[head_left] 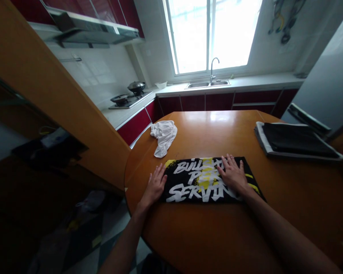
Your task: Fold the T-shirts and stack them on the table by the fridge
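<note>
On the wooden table lies a folded black cloth, perhaps a shirt, with large white lettering and yellow splashes. It is flat and roughly rectangular. My left hand rests along its left edge, fingers stretched out and pointing away from me. Across the right part of the lettering my right hand lies flat with its fingers spread, covering some letters. Neither hand grips the cloth. Beyond the left hand is a crumpled white cloth, apart from the black one.
The oval wooden table has its rounded left edge near my left forearm. A flat black item with a pale border lies on the right side. Behind stand a counter with a sink and a stove with a lidded pan.
</note>
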Action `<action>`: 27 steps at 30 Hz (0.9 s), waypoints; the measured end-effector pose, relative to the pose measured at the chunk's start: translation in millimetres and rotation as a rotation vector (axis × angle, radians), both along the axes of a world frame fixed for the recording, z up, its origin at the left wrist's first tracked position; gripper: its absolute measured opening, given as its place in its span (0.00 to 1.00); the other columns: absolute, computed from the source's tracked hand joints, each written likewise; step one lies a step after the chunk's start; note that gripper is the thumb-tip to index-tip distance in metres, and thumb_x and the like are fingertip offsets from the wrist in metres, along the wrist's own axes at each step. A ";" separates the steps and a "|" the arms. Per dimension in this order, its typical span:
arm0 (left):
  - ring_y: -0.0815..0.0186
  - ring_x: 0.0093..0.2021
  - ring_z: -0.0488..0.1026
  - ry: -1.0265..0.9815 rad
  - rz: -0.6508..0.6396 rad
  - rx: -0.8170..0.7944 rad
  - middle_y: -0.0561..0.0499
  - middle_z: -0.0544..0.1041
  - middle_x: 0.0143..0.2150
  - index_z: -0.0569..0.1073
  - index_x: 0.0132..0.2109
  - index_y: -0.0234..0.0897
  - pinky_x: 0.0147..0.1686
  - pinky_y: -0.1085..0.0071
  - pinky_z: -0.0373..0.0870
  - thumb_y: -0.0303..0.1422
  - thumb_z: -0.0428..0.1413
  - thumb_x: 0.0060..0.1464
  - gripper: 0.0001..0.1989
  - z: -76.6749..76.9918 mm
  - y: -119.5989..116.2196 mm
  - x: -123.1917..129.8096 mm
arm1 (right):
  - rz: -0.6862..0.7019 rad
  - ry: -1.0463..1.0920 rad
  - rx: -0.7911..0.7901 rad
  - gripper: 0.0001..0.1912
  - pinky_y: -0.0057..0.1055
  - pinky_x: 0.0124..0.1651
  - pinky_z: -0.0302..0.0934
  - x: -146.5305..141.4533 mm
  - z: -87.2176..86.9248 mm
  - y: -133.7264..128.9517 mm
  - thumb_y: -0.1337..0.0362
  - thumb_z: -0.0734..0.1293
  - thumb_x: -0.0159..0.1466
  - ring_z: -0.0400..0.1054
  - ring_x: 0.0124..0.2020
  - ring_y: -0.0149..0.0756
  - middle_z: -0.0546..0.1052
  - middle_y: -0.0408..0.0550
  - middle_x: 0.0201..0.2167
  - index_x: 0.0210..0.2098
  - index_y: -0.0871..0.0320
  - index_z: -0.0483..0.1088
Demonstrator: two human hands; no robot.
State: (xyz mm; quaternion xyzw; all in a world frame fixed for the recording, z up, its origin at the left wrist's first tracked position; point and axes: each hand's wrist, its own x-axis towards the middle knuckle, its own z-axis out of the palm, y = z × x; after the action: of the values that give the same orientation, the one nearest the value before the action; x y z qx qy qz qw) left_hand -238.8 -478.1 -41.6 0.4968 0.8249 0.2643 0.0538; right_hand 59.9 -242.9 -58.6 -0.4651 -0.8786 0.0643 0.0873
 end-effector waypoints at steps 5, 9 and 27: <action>0.58 0.71 0.57 0.000 0.107 0.260 0.43 0.62 0.71 0.61 0.70 0.38 0.70 0.54 0.53 0.38 0.41 0.69 0.26 17.4 -5.4 0.9 | -0.009 0.009 0.009 0.33 0.58 0.71 0.27 0.3 -2.0 0.9 0.49 0.50 0.73 0.38 0.75 0.44 0.48 0.55 0.74 0.72 0.59 0.53; 0.54 0.66 0.63 0.075 -0.014 0.148 0.41 0.70 0.64 0.66 0.64 0.38 0.66 0.52 0.59 0.41 0.48 0.65 0.24 17.5 -24.0 15.9 | -0.009 0.002 0.013 0.33 0.57 0.71 0.28 0.1 -3.2 1.7 0.49 0.51 0.73 0.37 0.75 0.44 0.49 0.55 0.74 0.72 0.59 0.53; 0.57 0.47 0.72 0.128 0.195 -0.185 0.48 0.75 0.41 0.72 0.36 0.41 0.43 0.63 0.63 0.37 0.45 0.67 0.14 15.3 -57.7 34.1 | -0.013 -0.013 0.025 0.33 0.58 0.71 0.30 0.1 -0.9 -0.2 0.49 0.49 0.73 0.38 0.75 0.44 0.50 0.54 0.74 0.71 0.58 0.54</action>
State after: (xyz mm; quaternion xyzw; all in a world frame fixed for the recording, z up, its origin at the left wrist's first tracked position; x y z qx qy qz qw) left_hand -204.7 -535.8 -26.3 0.4232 0.8917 0.1591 0.0210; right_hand 60.0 -243.1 -59.4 -0.4699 -0.8769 0.0500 0.0878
